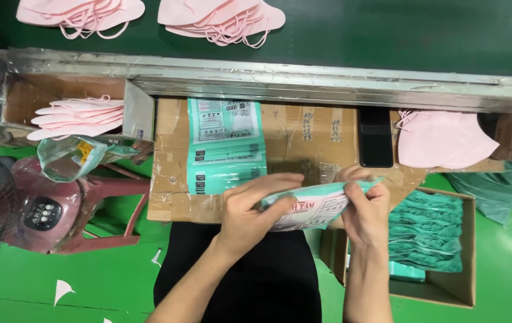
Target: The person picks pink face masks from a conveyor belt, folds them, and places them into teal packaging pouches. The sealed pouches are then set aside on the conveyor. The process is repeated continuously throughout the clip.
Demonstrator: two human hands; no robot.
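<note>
Head view: both forearms reach up from the bottom edge, hands meeting over the near edge of the cardboard-covered worktop. The left hand curls around the left end of a teal-and-white mask pouch, fingers on top and thumb beneath. The right hand pinches the pouch's right end, fingers bent over its upper edge. The pouch is held just above the worktop, tilted slightly. A stack of empty teal pouches lies to the left; pink masks lie to the right, beside a black phone. A cardboard box of filled pouches sits lower right.
</note>
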